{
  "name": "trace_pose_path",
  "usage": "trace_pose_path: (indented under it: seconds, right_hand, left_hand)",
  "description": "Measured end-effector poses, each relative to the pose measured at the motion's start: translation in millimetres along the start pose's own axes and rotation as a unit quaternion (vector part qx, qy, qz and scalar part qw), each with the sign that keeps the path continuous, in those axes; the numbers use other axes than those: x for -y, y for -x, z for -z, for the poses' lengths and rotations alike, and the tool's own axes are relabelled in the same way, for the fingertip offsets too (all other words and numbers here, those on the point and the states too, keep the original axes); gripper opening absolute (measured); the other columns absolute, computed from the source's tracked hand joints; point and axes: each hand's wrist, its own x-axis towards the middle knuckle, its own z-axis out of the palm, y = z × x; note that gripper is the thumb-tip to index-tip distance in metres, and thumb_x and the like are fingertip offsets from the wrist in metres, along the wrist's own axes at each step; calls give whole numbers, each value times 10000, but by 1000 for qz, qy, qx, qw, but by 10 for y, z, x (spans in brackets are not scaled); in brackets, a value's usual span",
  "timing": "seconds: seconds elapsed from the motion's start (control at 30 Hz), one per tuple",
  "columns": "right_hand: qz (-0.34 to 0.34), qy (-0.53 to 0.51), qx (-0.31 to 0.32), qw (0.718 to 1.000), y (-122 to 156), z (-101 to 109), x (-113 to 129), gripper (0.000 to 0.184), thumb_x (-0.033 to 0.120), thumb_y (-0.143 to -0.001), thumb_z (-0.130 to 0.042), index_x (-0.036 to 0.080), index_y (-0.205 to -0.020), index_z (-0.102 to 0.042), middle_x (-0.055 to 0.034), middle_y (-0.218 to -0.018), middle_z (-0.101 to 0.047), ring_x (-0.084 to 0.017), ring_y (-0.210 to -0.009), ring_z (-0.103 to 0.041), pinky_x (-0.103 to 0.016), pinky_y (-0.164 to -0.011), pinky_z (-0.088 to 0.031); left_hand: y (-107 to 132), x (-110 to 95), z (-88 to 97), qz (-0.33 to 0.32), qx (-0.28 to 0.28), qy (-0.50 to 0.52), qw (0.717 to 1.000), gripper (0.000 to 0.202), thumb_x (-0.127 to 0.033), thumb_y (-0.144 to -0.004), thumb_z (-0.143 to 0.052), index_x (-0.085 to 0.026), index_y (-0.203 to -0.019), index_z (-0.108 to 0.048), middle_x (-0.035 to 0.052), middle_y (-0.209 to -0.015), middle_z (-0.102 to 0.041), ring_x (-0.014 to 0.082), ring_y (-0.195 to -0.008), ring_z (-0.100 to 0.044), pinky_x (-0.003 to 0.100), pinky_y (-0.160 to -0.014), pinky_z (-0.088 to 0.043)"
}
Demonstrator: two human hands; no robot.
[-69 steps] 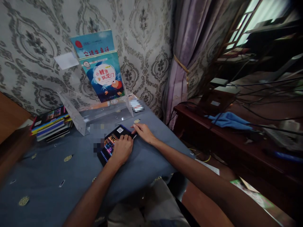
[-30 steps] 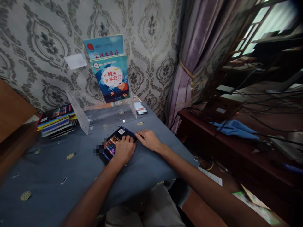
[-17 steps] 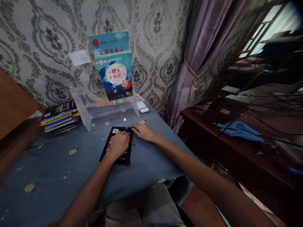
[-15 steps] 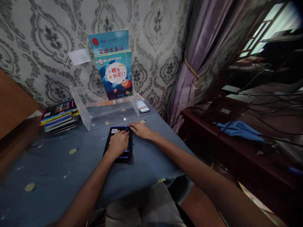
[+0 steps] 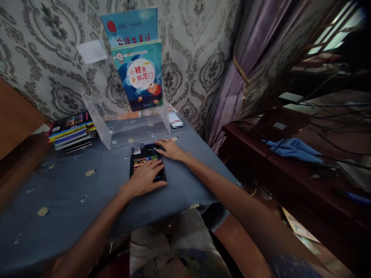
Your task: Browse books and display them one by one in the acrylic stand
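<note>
A dark-covered book (image 5: 145, 150) lies on the blue tablecloth (image 5: 110, 197), a colourful picture showing on its cover. My left hand (image 5: 145, 178) rests over the lower part of the book, its fingers spread and the thumb pointing right near the bottom edge. At the top right corner, my right hand (image 5: 170, 150) lies with fingers stretched out, touching the book's edge. Just behind the book stands a clear acrylic rack (image 5: 108, 139). Two blue picture books stand upright in it, the front one (image 5: 142, 81) with a white circle on its cover.
To the left of the rack is a stack of books (image 5: 72, 133). A small blurred packet (image 5: 175, 119) sits at the rack's right end. Beyond the table's right edge stand a dark red desk (image 5: 249, 146) with cables and a blue cloth (image 5: 292, 150). A purple curtain (image 5: 232, 100) hangs behind.
My left hand has slid down toward the book's lower edge and its fingers have spread. My right hand stays at the top right corner. The camera view has tilted down slightly.
</note>
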Motion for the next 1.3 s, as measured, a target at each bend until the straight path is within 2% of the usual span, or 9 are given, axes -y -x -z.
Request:
trace_pose_path:
  seconds: [0.07, 0.17, 0.37, 0.53, 0.73, 0.8, 0.93, 1.1, 1.3]
  right_hand:
    - [1, 3, -1, 1000, 3, -4, 6, 472, 341, -991, -494, 158, -1426, -496, -139, -1412, -582, -281, -1395, -435, -483, -1131, -345]
    - [1, 13, -6, 1000, 10, -4, 47, 459, 325, -991, -502, 172, -1424, -504, -132, -1406, -589, -281, -1390, -442, -493, -1131, -345]
    - [-8, 4, -34, 999, 108, 37, 256, 356, 186, -964, -540, 180, -1309, -628, -131, -1279, -674, -264, -1281, -548, -473, -1089, -399]
    - [-19, -126, -62, 990, 352, 63, 373, 330, 135, -923, -563, 180, -1226, -684, -101, -1153, -733, -225, -1093, -653, -386, -967, -504]
    - [-31, -341, -53, 938, 780, 107, 478, 309, 208, -922, -520, 172, -1167, -705, -65, -1026, -771, -193, -916, -725, -339, -861, -556]
    - [-25, -368, -45, 928, 900, 125, 521, 318, 218, -918, -517, 177, -1174, -701, -59, -1006, -775, -192, -900, -730, -342, -851, -562]
    - [-14, -366, -56, 929, 1021, 158, 579, 304, 259, -921, -532, 190, -1158, -708, -63, -1042, -769, -198, -950, -719, -370, -903, -548]
    - [-12, -381, -59, 923, 1024, 175, 599, 307, 275, -927, -529, 177, -1157, -707, -70, -1022, -771, -196, -939, -721, -375, -912, -547]
    - [5, -389, -67, 919, 1039, 206, 618, 299, 301, -936, -533, 175, -1135, -718, -73, -1012, -771, -195, -928, -721, -367, -888, -551]
  left_hand:
    - [133, -14, -42, -16, -12, 2, 1000, 586, -565, -931, -551, -201, -1390, -517, 103, -1481, -517, 276, -1373, -468, 441, -1118, -396]
    - [243, -43, -101, -21, -54, -17, 998, 472, -470, -971, -532, -174, -1338, -551, 107, -1412, -579, 249, -1307, -528, 407, -1085, -435]
    - [259, -115, -201, -43, -122, -77, 989, 283, -357, -1000, -498, -179, -1170, -636, 92, -1191, -694, 226, -1104, -633, 366, -943, -521]
    - [258, -149, -273, -57, -164, -120, 977, 271, -319, -1014, -466, -153, -1139, -641, 101, -1139, -718, 240, -1082, -655, 369, -904, -536]
    - [211, -183, -259, -58, -204, -103, 972, 255, -282, -1025, -432, -155, -1057, -651, 105, -1024, -734, 214, -954, -696, 346, -834, -557]
    - [205, -188, -243, -60, -208, -96, 972, 269, -282, -1029, -419, -155, -1050, -655, 106, -1006, -734, 209, -933, -701, 338, -823, -562]
    - [208, -189, -225, -57, -203, -73, 975, 282, -274, -1031, -406, -157, -1051, -661, 108, -1002, -735, 214, -944, -704, 346, -827, -570]
    - [211, -187, -219, -60, -209, -79, 973, 278, -247, -1026, -406, -146, -1044, -664, 106, -1030, -744, 218, -946, -712, 343, -811, -582]
    - [229, -180, -219, -42, -196, -77, 977, 294, -253, -1023, -404, -158, -1065, -680, 105, -1100, -741, 222, -998, -710, 358, -875, -578]
